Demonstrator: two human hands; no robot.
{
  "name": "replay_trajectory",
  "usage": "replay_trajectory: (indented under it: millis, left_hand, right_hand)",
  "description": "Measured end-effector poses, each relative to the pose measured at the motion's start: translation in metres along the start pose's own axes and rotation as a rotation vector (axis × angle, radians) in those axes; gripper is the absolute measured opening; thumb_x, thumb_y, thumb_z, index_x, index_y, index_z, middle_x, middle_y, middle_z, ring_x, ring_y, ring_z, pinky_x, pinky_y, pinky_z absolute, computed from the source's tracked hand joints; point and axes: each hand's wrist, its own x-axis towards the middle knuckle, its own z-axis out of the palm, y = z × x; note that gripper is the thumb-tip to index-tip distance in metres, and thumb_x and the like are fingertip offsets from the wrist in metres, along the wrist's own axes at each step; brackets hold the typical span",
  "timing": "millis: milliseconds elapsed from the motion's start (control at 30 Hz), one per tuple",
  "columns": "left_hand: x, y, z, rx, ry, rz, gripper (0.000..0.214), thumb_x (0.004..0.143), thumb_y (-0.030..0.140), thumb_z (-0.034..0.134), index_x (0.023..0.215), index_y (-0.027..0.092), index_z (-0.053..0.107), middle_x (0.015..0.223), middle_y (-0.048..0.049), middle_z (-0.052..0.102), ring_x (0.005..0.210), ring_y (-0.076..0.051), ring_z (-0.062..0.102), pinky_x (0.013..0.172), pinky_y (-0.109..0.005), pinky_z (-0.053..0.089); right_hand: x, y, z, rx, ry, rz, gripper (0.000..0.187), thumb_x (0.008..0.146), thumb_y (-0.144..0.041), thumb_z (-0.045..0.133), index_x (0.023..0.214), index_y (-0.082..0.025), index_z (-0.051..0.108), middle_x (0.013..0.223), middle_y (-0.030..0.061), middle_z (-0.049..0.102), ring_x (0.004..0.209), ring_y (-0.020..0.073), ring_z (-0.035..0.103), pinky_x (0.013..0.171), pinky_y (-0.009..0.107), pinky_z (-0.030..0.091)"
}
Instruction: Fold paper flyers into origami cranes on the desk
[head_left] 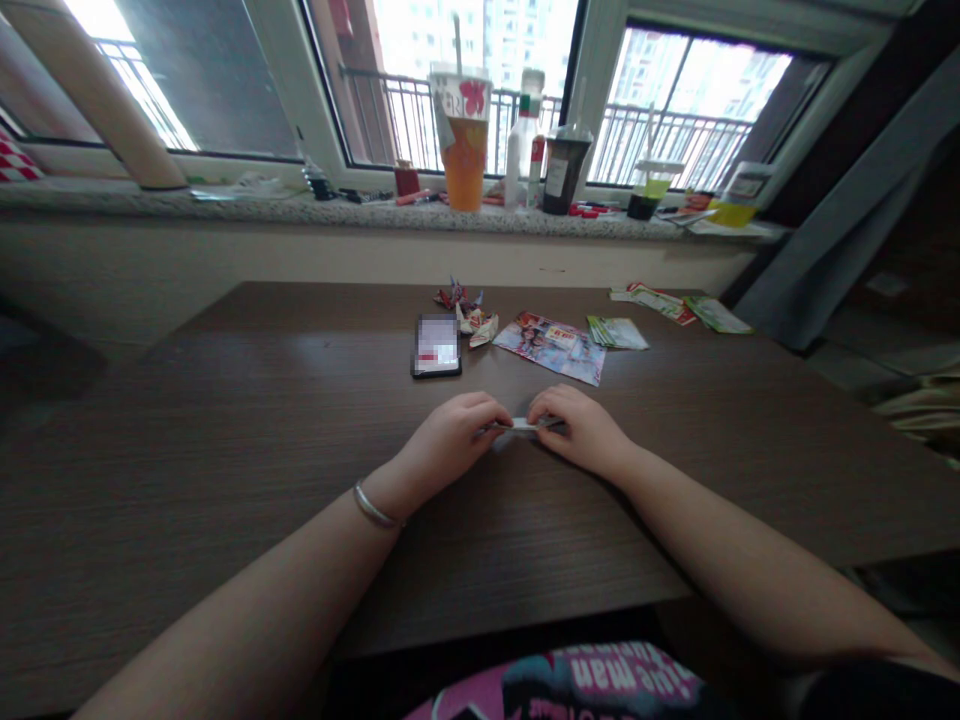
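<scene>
Between my two hands, low over the brown table (285, 480), is a small, narrow piece of folded paper (523, 425), whitish in the middle. My left hand (457, 430) pinches its left end between thumb and fingers. At its right end my right hand (577, 425) pinches it the same way. Fingers cover both ends. Just beyond my left hand lies a phone (436, 346) with a lit screen. Crumpled folded paper pieces (476, 325) sit beside the phone, and a colourful printed sheet (553, 346) lies flat past my right hand.
Several printed paper slips (617, 333) lie toward the table's back right, with more slips (660, 302) behind. On the stone windowsill (300, 207) stand a large cup of orange drink (465, 160), a clear bottle (523, 150) and a dark drink cup (562, 170). A grey curtain (832, 230) hangs at right.
</scene>
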Motion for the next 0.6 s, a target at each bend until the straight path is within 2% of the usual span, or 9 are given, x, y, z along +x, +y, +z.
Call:
replay_trajectory:
  millis: [100,233,433,600]
  left_hand:
    - [0.0002,0.0002,-0.0012,0.156,-0.092,0.065,0.018,0.084,0.007,0.057,0.095,0.019,0.065,0.094,-0.0041,0.066,0.089,-0.018,0.061,0.081,-0.031,0.047]
    - [-0.0002,0.0012,-0.0029,0.306,-0.188,0.115,0.014,0.088,0.014,0.056,0.096,0.019,0.067,0.092,-0.0046,0.068,0.087,-0.020,0.062,0.079,-0.033,0.047]
    - [-0.0016,0.0039,-0.0055,0.257,-0.277,0.145,0.013,0.087,0.022,0.061,0.098,0.020,0.067,0.094,-0.0045,0.068,0.088,-0.020,0.062,0.081,-0.032,0.047]
    - [-0.0017,0.0063,-0.0081,0.226,-0.299,0.152,0.017,0.085,0.027,0.065,0.100,0.021,0.068,0.097,-0.0051,0.067,0.091,-0.020,0.061,0.083,-0.033,0.047]
  right_hand:
    - [-0.0007,-0.0004,-0.0013,-0.088,-0.062,-0.036,0.016,0.078,-0.009,0.058,0.089,-0.021,0.062,0.093,0.0042,0.066,0.094,0.0195,0.057,0.084,0.031,0.045]
    - [-0.0010,-0.0021,-0.0031,-0.141,-0.124,-0.047,0.016,0.078,-0.011,0.060,0.089,-0.021,0.063,0.090,0.0036,0.068,0.090,0.0194,0.059,0.080,0.030,0.045]
    - [-0.0015,-0.0007,-0.0079,-0.080,-0.223,-0.121,0.013,0.081,-0.015,0.061,0.092,-0.022,0.064,0.095,0.0035,0.069,0.091,0.0177,0.061,0.080,0.030,0.046]
    - [-0.0008,0.0011,-0.0103,-0.025,-0.276,-0.112,0.013,0.080,-0.029,0.069,0.089,-0.021,0.065,0.101,0.0031,0.070,0.096,0.0186,0.061,0.085,0.033,0.046]
